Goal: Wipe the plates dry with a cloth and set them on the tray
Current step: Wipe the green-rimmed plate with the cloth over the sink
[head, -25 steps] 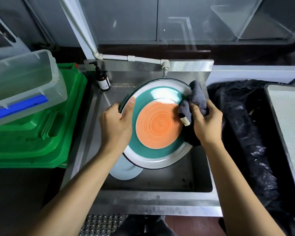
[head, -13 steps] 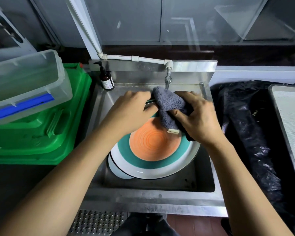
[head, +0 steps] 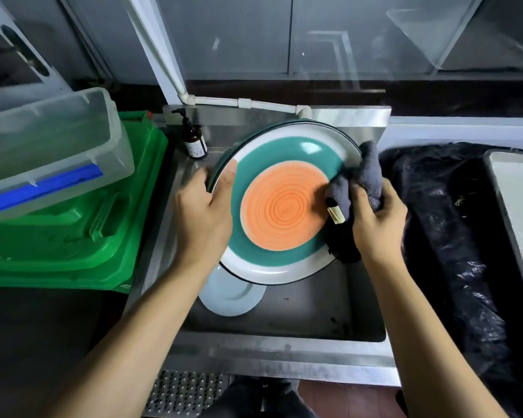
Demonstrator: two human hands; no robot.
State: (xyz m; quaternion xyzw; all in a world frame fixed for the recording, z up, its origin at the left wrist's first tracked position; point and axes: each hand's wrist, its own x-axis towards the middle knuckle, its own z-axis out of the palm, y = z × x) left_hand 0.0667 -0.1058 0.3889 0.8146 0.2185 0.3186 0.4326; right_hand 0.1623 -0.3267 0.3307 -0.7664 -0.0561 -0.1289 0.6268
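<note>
Two bare forearms reached over the steel sink (head: 284, 345), and down in the basin a pale blue plate (head: 230, 297) leaned against the left wall, half hidden under the big one. Above it, tilted up towards the camera, was the striped plate (head: 284, 203), orange centre, teal ring, white rim. The left hand (head: 204, 212) gripped its left edge, thumb on the face, fingers curled behind. The right hand (head: 375, 218) clutched a grey cloth (head: 357, 182), bunched tight and pressed against the plate's right rim. Left of the sink, a green crate (head: 58, 236) carried a clear plastic tub (head: 49, 146) with a blue strip; contents could not be made out. Behind, a brown pump bottle (head: 195, 140) stood at the sink's back corner. Right, a black bag (head: 453, 236) lined a bin.
</note>
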